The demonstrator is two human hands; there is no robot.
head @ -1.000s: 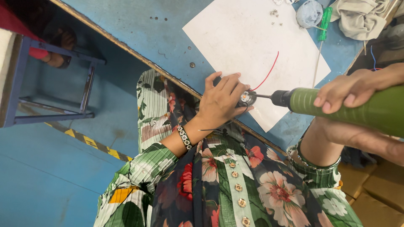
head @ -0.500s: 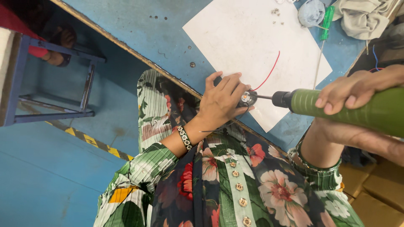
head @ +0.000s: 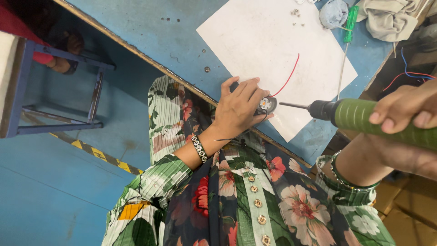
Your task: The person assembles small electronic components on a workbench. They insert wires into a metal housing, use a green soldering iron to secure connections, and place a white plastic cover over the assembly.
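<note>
Green, the power screwdriver (head: 382,120) sits clenched in the right hand (head: 405,111), its bit now drawn just clear of the small round part (head: 265,105) it touched a second ago. The left hand (head: 239,109) still has its fingers pressed around that part on the white sheet (head: 273,41) at the blue tabletop (head: 150,23) edge, a red wire (head: 289,77) trailing off.

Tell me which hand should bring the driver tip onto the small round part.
Right. The right hand grips the green power driver, its bit aimed at the small round part. The left hand pins that part on the white sheet.
</note>
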